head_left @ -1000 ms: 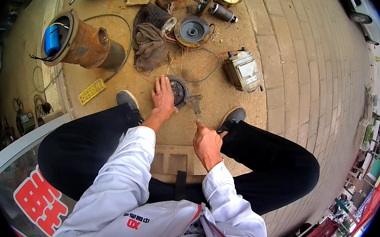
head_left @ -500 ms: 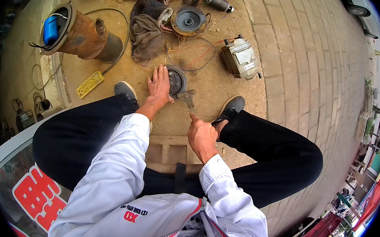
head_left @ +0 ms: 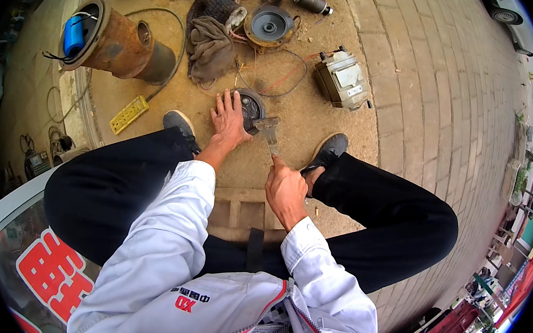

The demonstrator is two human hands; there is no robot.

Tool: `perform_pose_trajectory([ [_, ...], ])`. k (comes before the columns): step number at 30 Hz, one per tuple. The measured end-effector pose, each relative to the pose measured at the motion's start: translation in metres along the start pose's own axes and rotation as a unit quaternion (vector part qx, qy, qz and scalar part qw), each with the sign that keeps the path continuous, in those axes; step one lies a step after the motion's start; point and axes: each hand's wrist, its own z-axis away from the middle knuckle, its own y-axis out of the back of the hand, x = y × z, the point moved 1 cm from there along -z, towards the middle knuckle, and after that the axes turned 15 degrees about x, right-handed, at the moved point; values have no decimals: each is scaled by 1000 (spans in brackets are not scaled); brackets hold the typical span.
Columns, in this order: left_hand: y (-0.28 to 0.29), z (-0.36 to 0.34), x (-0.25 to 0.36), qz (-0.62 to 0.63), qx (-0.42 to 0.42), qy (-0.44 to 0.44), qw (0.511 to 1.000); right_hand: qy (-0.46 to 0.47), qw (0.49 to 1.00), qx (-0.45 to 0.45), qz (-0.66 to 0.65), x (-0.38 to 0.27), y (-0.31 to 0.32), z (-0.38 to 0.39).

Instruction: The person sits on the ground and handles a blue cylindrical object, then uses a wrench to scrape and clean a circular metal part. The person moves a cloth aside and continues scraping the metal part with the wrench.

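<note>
A round dark metal part [head_left: 252,106] with a raised rim lies on the ground between my feet. My left hand [head_left: 226,121] is spread against its left side, fingers stretched out and thumb near the lower edge. My right hand [head_left: 286,190] is closed round the handle of a hammer [head_left: 270,133]. The worn metal head of the hammer is at the part's lower right rim; whether they touch I cannot tell. Most of the handle is hidden in my fist.
Ahead lie a grey-brown cloth [head_left: 210,49], a round metal housing [head_left: 269,27] and thin wires [head_left: 301,73]. A boxy grey unit [head_left: 343,79] stands at the right. To the left are a rusty cylindrical casing [head_left: 119,44] and a yellow power strip [head_left: 129,115]. Paving [head_left: 431,118] runs along the right.
The hammer head has risen slightly in the picture and shifted a little right relative to the part. My left hand stays against the part. The whole view has shifted slightly.
</note>
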Motion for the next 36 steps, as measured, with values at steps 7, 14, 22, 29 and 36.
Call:
perform_pose_trajectory([
  [7, 11, 5, 2, 0, -21, 42, 999, -10, 1000, -15, 18, 7, -16, 9],
  [14, 1, 0, 6, -9, -27, 59, 998, 1, 1000, -22, 17, 0, -17, -6],
  [22, 2, 1, 10, 0, -22, 77, 997, 23, 999, -18, 20, 4, -23, -13],
  [29, -3, -3, 4, -11, -11, 75, 997, 16, 998, -41, 38, -4, -11, -10],
  [36, 0, -4, 4, -19, -4, 69, 997, 18, 997, -53, 48, 3, -11, -3],
])
